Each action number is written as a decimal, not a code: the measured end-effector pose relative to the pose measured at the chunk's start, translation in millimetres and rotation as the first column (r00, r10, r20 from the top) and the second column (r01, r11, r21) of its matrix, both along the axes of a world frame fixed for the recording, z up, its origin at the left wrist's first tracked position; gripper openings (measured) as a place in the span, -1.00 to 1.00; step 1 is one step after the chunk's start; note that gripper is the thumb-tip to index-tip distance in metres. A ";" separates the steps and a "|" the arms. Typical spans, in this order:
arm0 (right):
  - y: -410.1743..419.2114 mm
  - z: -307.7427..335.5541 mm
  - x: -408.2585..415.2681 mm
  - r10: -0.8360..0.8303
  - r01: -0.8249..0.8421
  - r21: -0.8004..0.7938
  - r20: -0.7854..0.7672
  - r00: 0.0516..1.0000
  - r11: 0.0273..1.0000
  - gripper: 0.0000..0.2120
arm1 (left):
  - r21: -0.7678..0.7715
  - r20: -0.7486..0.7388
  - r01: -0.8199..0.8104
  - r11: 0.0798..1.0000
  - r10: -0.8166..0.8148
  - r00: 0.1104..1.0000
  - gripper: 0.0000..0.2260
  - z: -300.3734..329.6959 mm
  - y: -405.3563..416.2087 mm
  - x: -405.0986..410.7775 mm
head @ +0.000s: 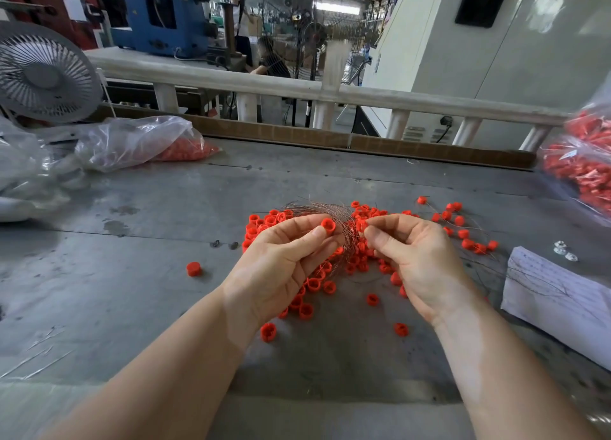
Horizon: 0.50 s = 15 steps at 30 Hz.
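The red cap [328,226] is being pinched between thumb and fingertips of the left hand [284,261], above the pile of caps [312,284]. The right hand [416,257] is pinching the wire bundle [334,213] beside it. A strand may be snagging or missing the cap. Bare tabletop [165,224] is lying open on the left, with paper [555,294] crowding the right.

Left hand [281,261] pinches a red cap [328,226] between thumb and fingers; right hand [413,257] pinches thin wire at the wire bundle [327,213] just right of it. Loose red caps [310,284] scattered on grey table [148,208] under both hands. Plastic bag [139,142] far left, white paper [555,294] right.
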State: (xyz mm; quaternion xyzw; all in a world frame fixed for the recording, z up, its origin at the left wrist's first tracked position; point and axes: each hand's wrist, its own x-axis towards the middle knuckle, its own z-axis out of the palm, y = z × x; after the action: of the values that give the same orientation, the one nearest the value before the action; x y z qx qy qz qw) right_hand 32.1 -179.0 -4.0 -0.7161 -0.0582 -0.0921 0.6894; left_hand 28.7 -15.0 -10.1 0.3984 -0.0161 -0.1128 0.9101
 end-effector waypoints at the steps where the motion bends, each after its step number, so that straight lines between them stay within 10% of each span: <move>1: 0.6 0.7 -0.1 0.030 -0.029 0.071 -0.017 0.999 0.997 -0.89 | 0.001 -0.001 0.000 1.000 0.000 1.000 -0.80 0.1 -0.1 -0.1; 15: 4.1 0.5 -1.8 0.119 -0.111 0.174 -0.036 0.992 0.978 -0.94 | 0.020 -0.005 0.017 1.000 -0.017 1.000 -0.78 0.0 -1.1 -1.5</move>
State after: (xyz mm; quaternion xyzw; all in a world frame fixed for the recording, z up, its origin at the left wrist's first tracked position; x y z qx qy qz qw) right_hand 30.3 -174.8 -3.5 -0.6514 -0.0754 -0.0403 0.7539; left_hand 27.2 -16.2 -10.0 0.4069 -0.0161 -0.1215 0.9052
